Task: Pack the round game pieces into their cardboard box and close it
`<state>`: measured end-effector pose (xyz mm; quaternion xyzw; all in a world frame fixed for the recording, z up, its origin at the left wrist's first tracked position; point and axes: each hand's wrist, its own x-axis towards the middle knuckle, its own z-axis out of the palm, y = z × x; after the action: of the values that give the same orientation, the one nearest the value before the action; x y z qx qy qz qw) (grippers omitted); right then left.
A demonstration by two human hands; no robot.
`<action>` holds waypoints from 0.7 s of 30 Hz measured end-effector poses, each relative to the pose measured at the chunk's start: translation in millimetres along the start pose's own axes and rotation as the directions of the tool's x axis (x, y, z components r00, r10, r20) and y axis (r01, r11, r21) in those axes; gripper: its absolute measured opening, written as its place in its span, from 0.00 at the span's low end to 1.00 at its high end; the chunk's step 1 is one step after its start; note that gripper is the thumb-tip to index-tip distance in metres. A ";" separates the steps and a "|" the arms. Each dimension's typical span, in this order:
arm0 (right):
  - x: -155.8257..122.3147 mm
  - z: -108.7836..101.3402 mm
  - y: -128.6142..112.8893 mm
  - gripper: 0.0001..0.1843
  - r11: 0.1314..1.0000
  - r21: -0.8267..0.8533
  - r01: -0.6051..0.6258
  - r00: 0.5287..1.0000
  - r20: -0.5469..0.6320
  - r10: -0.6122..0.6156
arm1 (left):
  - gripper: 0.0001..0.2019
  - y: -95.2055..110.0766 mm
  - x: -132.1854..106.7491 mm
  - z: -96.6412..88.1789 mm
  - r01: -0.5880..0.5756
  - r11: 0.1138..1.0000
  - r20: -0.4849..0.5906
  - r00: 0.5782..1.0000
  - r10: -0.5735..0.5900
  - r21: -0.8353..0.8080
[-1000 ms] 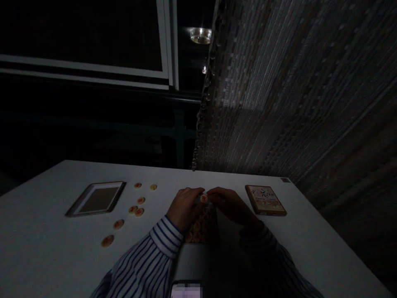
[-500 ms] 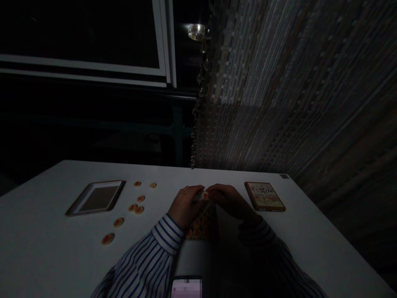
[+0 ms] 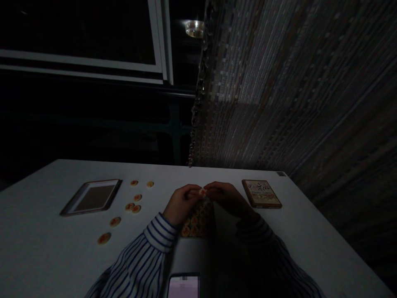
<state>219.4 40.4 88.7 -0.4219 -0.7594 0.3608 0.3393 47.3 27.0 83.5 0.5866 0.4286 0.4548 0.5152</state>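
Observation:
A round xiangqi piece point(image 3: 202, 192) with a red character is held up between my two hands over the middle of the table. My left hand point(image 3: 182, 203) closes its thumb and fingertips on the piece's left side. From the other side my right hand point(image 3: 228, 199) is closed with its fingertips on the piece too. Right below lies a dark-edged box point(image 3: 212, 232) with rows of xiangqi pieces, their characters facing up. Its far part is hidden under my hands and in shadow.
Several loose pieces point(image 3: 115, 221) lie on the white table point(image 3: 46, 248) to the left, near an open box lid or tray point(image 3: 114, 194). A decorated flat box point(image 3: 262, 193) lies at the right. A phone point(image 3: 184, 287) is at the near edge. A string curtain point(image 3: 248, 82) hangs behind.
The view has shifted a little. My left fingers have drawn into a tighter pinch on the piece, and more of the rows in the box shows.

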 end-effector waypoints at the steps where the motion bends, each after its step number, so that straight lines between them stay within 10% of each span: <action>1: -0.3 0.1 -0.2 0.12 1.000 -0.017 0.008 1.000 -0.003 -0.008 | 0.11 0.3 -0.1 -0.2 0.009 1.000 0.003 1.000 -0.009 -0.008; 21: -8.5 -1.3 -13.0 0.10 0.954 -0.234 0.187 0.981 0.097 -0.169 | 0.12 -10.5 0.6 1.5 0.081 0.997 -0.041 0.996 -0.081 -0.002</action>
<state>218.8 28.3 98.4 -0.3760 -0.8448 0.2494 0.2877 48.5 28.3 73.1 0.5590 0.4624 0.4456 0.5245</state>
